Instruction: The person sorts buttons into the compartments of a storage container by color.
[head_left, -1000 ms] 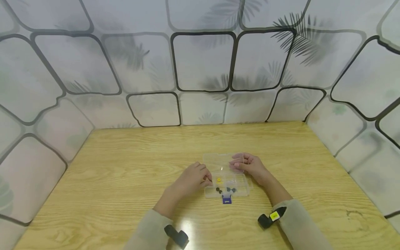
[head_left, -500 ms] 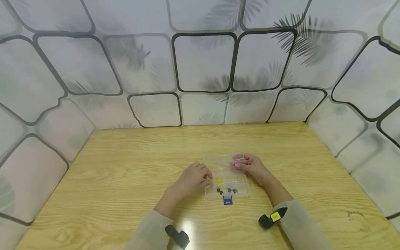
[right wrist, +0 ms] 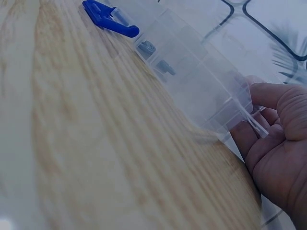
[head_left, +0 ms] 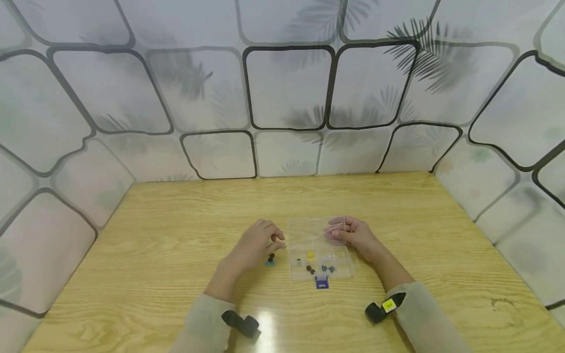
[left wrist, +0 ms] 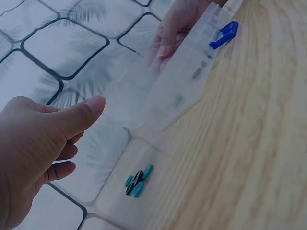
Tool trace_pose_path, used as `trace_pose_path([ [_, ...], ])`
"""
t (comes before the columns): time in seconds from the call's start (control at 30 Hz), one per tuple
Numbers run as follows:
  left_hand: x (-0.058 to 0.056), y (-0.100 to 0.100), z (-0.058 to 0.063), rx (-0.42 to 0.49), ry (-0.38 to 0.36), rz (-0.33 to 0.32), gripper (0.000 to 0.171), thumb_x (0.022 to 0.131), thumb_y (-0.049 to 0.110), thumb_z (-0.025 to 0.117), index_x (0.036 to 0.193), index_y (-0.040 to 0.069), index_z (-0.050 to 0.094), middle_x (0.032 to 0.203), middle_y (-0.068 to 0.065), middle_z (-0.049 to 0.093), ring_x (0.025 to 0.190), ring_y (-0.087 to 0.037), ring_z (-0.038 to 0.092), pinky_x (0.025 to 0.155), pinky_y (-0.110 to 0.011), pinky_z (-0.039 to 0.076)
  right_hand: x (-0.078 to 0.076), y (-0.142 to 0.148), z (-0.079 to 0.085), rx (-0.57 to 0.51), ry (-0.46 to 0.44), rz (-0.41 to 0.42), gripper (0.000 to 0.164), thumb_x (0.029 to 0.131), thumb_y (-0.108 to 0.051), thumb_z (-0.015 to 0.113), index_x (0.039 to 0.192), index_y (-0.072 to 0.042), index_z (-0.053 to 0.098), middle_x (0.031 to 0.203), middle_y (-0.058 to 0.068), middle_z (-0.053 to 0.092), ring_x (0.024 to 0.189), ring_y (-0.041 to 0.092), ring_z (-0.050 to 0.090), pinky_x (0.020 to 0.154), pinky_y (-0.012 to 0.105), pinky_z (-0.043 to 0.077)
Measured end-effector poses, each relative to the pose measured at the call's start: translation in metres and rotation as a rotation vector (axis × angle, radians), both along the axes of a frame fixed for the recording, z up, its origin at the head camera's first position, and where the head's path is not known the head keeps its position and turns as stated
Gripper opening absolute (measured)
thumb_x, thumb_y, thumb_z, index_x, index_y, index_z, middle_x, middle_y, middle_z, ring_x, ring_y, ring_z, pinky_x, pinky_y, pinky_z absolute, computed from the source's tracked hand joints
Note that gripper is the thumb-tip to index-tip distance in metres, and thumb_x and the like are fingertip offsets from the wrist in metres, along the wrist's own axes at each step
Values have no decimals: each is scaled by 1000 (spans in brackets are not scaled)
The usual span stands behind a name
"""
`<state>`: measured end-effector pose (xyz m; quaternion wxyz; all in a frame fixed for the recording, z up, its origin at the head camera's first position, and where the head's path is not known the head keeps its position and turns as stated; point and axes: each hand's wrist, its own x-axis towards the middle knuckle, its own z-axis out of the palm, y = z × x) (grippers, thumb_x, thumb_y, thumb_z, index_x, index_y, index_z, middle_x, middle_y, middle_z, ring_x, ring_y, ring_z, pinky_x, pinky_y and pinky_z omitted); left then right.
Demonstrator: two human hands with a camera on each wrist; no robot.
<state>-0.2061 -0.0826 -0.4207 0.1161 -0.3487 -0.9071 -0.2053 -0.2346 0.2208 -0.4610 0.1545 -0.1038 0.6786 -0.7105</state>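
Note:
A clear plastic compartment box [head_left: 342, 269] sits on the table, its transparent lid [head_left: 304, 230] raised at the back. My right hand [head_left: 356, 238] grips the lid's right edge; some fingers show through the plastic. Just left of the box, my left hand [head_left: 256, 242] hovers with its thumb stretched out and fingers loosely bent, nothing visible in them. Under it on the table lies a small cluster of teal and black button-like pieces [left wrist: 138, 180]. Inside the box are a yellow round piece [head_left: 310, 255], dark round pieces [head_left: 309, 268], grey-blue pieces [right wrist: 147, 48] and a small greyish piece [head_left: 299, 262].
A blue latch [head_left: 321, 282] sticks out from the box's front edge. The wood-grain table [head_left: 185, 215] is bordered by patterned wall panels [head_left: 287, 88] at the back and both sides.
My left hand has moved left, away from the box. A greyish piece now shows in the left compartment, and the teal and black pieces have come into view. The right hand stays put.

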Motion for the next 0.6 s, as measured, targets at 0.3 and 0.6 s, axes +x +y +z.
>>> trace_pose_path([
  [0.3,-4,-16,5,16,-108,74,13,86,26,69,92,14,65,86,7,56,85,-10,48,76,-27,46,1,0,1,14,20,-3,48,90,-7,63,127,14,41,101,1,71,95,14,68,82,28,53],
  [0.6,-7,-30,5,16,-179,90,15,84,27,70,90,15,65,85,8,56,84,-11,48,74,-27,45,0,0,-1,17,18,-7,48,90,-7,64,128,13,41,101,1,71,95,13,68,82,27,53],
])
